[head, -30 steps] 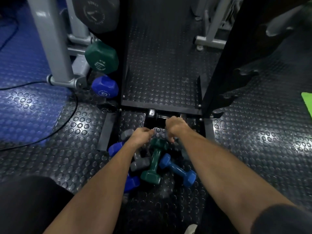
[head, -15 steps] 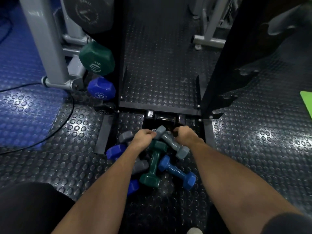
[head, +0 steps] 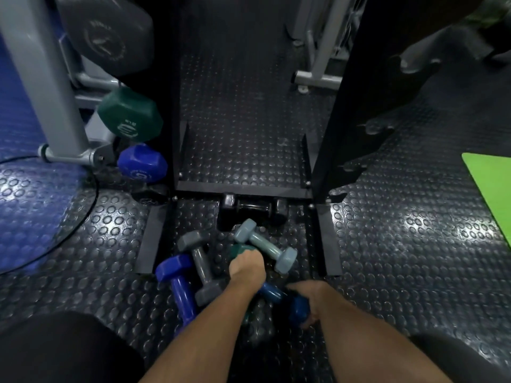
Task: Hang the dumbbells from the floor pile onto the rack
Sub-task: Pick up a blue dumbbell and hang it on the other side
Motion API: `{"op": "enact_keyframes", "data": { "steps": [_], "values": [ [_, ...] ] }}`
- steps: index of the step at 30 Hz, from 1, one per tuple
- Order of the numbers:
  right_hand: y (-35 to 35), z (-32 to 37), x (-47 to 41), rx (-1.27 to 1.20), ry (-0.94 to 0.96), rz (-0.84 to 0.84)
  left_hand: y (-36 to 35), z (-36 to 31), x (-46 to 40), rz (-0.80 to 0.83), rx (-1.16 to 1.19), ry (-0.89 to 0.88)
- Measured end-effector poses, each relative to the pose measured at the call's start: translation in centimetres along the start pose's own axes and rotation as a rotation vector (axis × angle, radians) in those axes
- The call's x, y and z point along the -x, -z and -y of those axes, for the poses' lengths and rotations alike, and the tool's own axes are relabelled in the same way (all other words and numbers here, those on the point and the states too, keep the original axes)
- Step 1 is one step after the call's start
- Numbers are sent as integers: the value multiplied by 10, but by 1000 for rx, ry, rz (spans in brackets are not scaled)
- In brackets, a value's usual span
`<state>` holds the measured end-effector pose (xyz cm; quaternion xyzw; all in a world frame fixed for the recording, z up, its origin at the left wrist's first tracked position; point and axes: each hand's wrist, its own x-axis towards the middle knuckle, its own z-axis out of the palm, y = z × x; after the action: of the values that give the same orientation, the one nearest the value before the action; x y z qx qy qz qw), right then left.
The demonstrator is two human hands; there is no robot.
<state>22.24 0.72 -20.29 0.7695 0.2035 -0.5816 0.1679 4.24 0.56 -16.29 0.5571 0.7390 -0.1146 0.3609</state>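
Head view: six small dumbbells lie in a loose pile on the studded black rubber floor, between the two flat feet of the black steel rack. All have hexagonal heads and a smooth matte coating. Counted: one purple-blue dumbbell at the pile's left edge, one dark grey dumbbell touching it, one pale grey-blue dumbbell lying slantwise on top, one black dumbbell against the rack's front crossbar, one dark green dumbbell and one mid-blue dumbbell.

The left hand is curled down over the green dumbbell's handle; only one green head shows above the knuckles, so how tightly it is closed I cannot tell. The right hand is wrapped around the near head of the mid-blue dumbbell, fingers bent under it.

On the rack's left side hang three heads: one large black, one green hex head, one blue hex head. A bright green mat lies at the floor's right edge.
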Motion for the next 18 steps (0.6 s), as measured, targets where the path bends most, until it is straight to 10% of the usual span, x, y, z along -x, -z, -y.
{"op": "enact_keyframes", "data": {
  "steps": [10,18],
  "values": [
    [17,-12,24,-50,27,-22,-24,-2,16,-85,-136,-46],
    [53,37,74,-77,337,-261,18,-16,25,-152,544,54]
  ]
}}
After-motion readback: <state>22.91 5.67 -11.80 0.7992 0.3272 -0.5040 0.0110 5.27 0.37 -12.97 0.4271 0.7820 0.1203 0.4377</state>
